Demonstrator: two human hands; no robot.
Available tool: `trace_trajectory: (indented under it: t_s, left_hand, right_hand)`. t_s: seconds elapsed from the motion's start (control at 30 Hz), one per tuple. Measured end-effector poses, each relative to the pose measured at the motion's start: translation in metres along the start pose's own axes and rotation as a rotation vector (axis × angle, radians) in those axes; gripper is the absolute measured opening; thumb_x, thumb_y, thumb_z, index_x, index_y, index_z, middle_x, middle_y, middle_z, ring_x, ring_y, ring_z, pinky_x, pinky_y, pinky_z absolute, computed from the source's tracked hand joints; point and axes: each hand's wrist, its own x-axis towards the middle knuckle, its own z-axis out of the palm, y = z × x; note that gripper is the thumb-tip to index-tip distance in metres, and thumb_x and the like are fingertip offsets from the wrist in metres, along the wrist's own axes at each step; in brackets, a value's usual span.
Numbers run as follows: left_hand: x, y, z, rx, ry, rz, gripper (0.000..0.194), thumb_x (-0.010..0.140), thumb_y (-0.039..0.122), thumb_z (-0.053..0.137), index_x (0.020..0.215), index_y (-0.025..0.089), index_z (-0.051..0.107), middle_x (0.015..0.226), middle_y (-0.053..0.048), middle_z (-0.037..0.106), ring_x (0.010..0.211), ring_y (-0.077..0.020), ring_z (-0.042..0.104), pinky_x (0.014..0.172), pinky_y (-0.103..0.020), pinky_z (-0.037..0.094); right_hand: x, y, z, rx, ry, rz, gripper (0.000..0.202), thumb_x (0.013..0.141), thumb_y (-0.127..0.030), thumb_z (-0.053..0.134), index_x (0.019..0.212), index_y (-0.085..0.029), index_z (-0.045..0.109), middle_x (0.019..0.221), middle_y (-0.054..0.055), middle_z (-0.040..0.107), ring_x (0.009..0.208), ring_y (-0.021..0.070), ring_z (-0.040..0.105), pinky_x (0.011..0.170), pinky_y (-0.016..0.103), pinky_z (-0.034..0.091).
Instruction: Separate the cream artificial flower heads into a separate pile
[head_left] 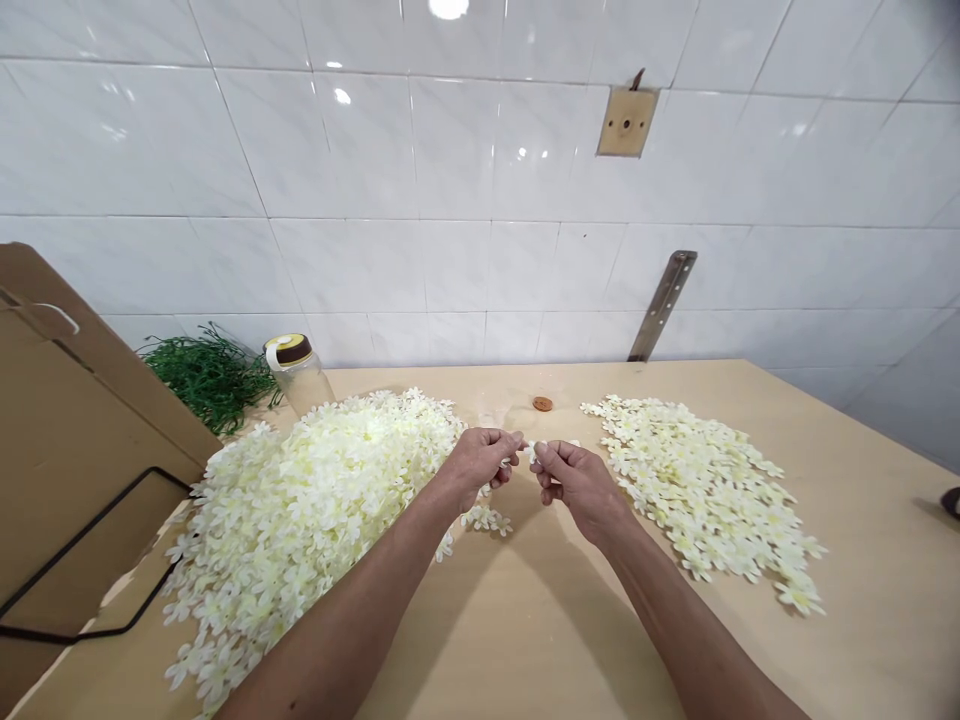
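Above the middle of the table, my left hand (491,458) and my right hand (568,474) face each other, fingertips nearly touching. Both are pinched closed. A small white flower (532,453) shows between them, at the right hand's fingertips. What the left fingertips grip is too small to make out. A large heap of cream-white artificial flowers (322,490) lies left of my hands, partly behind my left forearm. A few loose flowers (486,519) lie just below my left hand. To the right, a flatter spread of similar flowers (697,485) covers part of the table.
A cardboard box (90,430) and a black wire frame (82,636) stand at the left. Green artificial foliage (210,375) and a clear bottle (300,378) sit behind the heap. A small brown disc (542,404) lies beyond my hands. A metal bracket (664,305) leans at the tiled wall.
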Motion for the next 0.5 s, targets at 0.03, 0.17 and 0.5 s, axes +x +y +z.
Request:
trace_trajectory:
  t_s: [0.03, 0.17, 0.5]
  left_hand:
    - [-0.0001, -0.0004, 0.0, 0.003, -0.02, 0.002, 0.036, 0.076, 0.047, 0.067, 0.068, 0.013, 0.058, 0.067, 0.0, 0.056, 0.046, -0.0056, 0.045, 0.045, -0.023, 0.031]
    - [-0.0004, -0.0034, 0.0015, 0.003, -0.073, 0.017, 0.036, 0.075, 0.046, 0.068, 0.065, 0.013, 0.057, 0.067, -0.002, 0.058, 0.049, -0.0066, 0.048, 0.046, -0.023, 0.033]
    - [-0.0004, -0.0043, 0.0087, 0.059, 0.062, 0.038, 0.019, 0.076, 0.029, 0.063, 0.065, 0.016, 0.055, 0.057, 0.002, 0.053, 0.046, -0.0077, 0.048, 0.043, -0.021, 0.032]
  right_hand:
    - [0.0001, 0.0003, -0.0001, 0.001, 0.003, 0.001, 0.046, 0.067, -0.06, 0.075, 0.066, -0.016, 0.063, 0.063, 0.0, 0.056, 0.053, 0.01, 0.047, 0.047, 0.024, 0.044]
    - [0.0011, 0.0039, 0.0, -0.03, 0.005, 0.0, 0.048, 0.072, -0.063, 0.07, 0.065, -0.017, 0.061, 0.063, 0.001, 0.057, 0.052, 0.0102, 0.048, 0.046, 0.024, 0.045]
    - [-0.0019, 0.0019, 0.0065, -0.072, 0.078, 0.015, 0.051, 0.073, -0.066, 0.066, 0.067, -0.016, 0.064, 0.068, 0.006, 0.06, 0.055, 0.0137, 0.053, 0.044, 0.025, 0.047]
